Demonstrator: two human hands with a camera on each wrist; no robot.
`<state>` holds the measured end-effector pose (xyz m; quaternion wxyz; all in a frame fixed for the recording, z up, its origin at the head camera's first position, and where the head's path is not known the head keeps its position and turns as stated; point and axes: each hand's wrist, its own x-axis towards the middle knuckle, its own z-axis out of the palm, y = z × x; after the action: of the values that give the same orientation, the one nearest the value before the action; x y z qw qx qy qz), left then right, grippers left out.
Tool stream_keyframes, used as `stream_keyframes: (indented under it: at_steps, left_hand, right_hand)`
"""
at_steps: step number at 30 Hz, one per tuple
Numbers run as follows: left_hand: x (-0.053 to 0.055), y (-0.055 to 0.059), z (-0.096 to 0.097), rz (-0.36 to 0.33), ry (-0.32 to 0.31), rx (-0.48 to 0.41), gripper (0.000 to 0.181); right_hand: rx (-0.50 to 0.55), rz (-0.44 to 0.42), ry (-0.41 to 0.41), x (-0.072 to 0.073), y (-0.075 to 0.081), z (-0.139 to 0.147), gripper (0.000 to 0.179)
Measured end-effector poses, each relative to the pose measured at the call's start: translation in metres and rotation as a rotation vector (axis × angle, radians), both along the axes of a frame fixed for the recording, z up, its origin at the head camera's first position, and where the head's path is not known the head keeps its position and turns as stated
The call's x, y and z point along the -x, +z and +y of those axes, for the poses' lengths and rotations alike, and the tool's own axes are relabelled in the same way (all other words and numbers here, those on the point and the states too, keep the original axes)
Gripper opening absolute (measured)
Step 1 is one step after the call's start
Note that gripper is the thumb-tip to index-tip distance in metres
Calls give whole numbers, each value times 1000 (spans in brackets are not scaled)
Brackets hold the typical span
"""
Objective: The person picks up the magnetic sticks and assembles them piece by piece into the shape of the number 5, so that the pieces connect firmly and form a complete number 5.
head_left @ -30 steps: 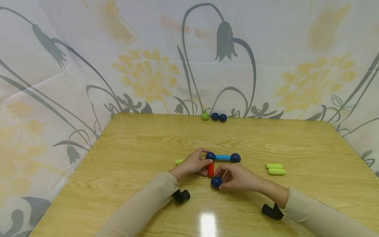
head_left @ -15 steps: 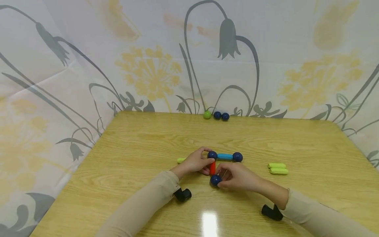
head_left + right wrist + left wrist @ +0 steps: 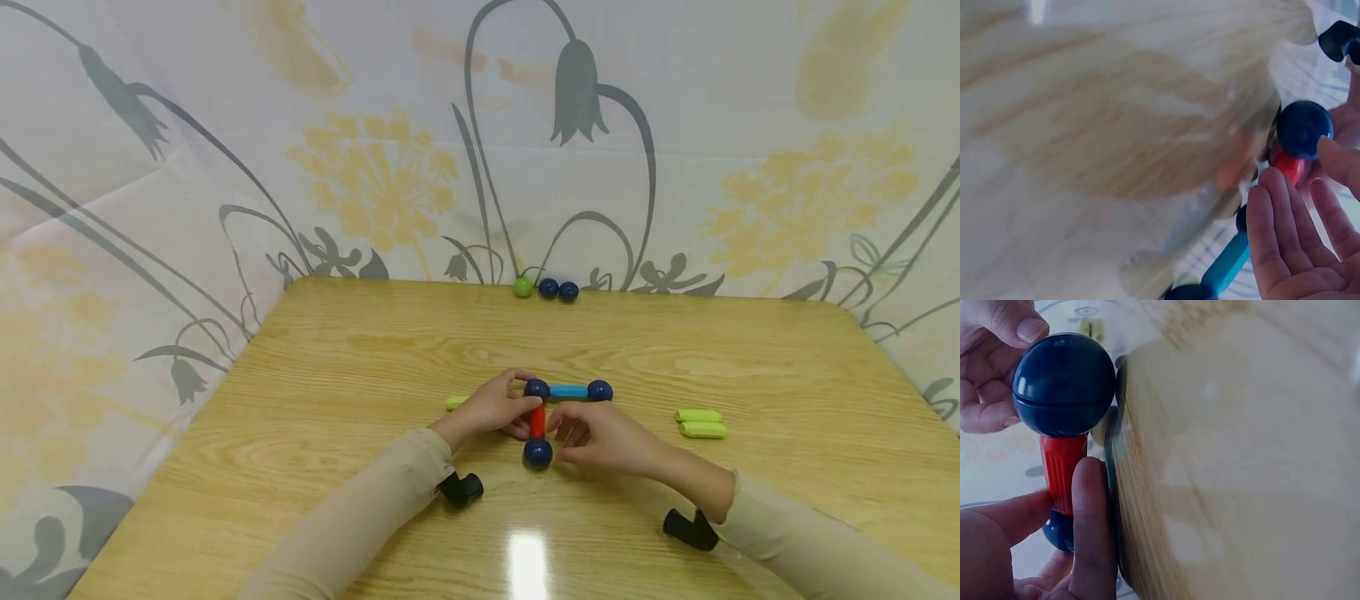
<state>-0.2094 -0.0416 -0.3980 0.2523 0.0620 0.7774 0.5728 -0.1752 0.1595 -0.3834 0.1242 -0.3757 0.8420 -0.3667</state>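
On the wooden table lies an L-shaped assembly. Its red rod [image 3: 537, 422] runs from a dark blue corner ball [image 3: 536, 389] to a near dark blue ball [image 3: 537, 453]. A light blue rod [image 3: 568, 392] leads right from the corner to another dark blue ball [image 3: 600, 390]. My left hand [image 3: 497, 407] pinches the red rod beside the corner ball, as the left wrist view shows. Just right of the near ball, my right hand [image 3: 611, 439] has loosely extended fingers with nothing between them. In the left wrist view its thumb [image 3: 1029, 328] overlaps the edge of that ball.
Two lime-yellow rods [image 3: 702, 430] lie side by side at the right. Another lime rod [image 3: 454, 403] is partly hidden behind my left hand. A green ball [image 3: 522, 287] and two dark blue balls [image 3: 549, 288] stand at the table's back edge, against a floral cloth [image 3: 375, 192].
The near dark blue ball has moved left, from the fingers of my right hand onto the red rod's near end. My right hand has let go of it. The left hand keeps its grip.
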Motion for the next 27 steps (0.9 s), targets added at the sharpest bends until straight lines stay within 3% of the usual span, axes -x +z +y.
stream_keyframes:
  at_steps: [14, 27]
  left_hand:
    - [-1, 0, -1, -9, 11, -2, 47]
    - [-3, -2, 2, -5, 31, -6, 46]
  right_hand:
    - [-21, 31, -130, -8, 14, 37, 20]
    - [-34, 135, -206, -17, 16, 69, 19]
